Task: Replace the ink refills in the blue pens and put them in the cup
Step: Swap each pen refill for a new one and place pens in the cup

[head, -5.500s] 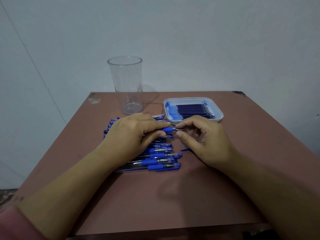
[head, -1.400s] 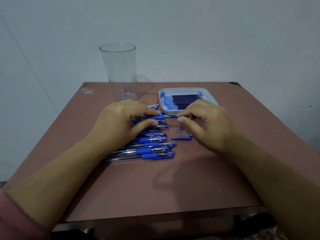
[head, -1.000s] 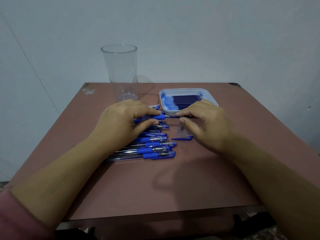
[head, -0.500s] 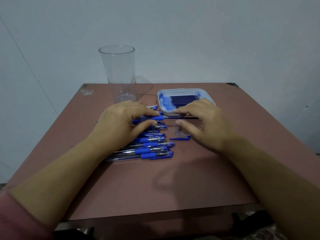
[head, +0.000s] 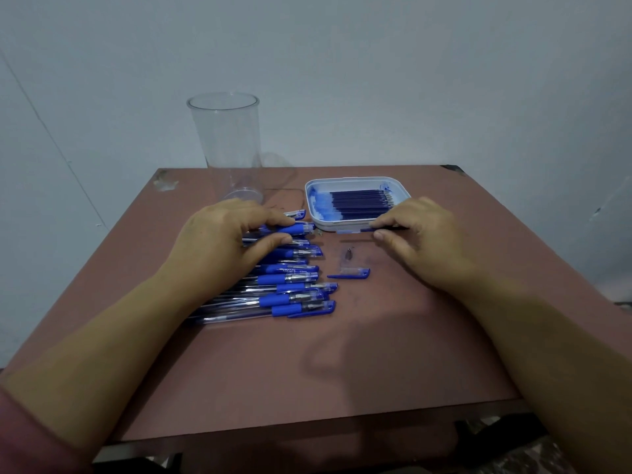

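My left hand (head: 225, 241) pinches the blue grip of an opened pen barrel (head: 294, 229) above a row of several blue pens (head: 290, 289). My right hand (head: 424, 237) pinches a dark ink refill (head: 366, 230), which hangs clear of the barrel just in front of the white tray (head: 314, 206) of refills. On the table between my hands lie a small metal pen tip (head: 349, 254) and a blue cap (head: 350, 273). A tall clear cup (head: 225, 145) stands upright at the back left with nothing visible inside.
The brown table (head: 307, 371) has bare room in front of the pens, and its front edge is close to me. A pale wall rises behind the table. The table's back left corner is chipped.
My right hand has drawn the refill to the right, out of the barrel held by my left hand. The metal tip and cap have stayed on the table.
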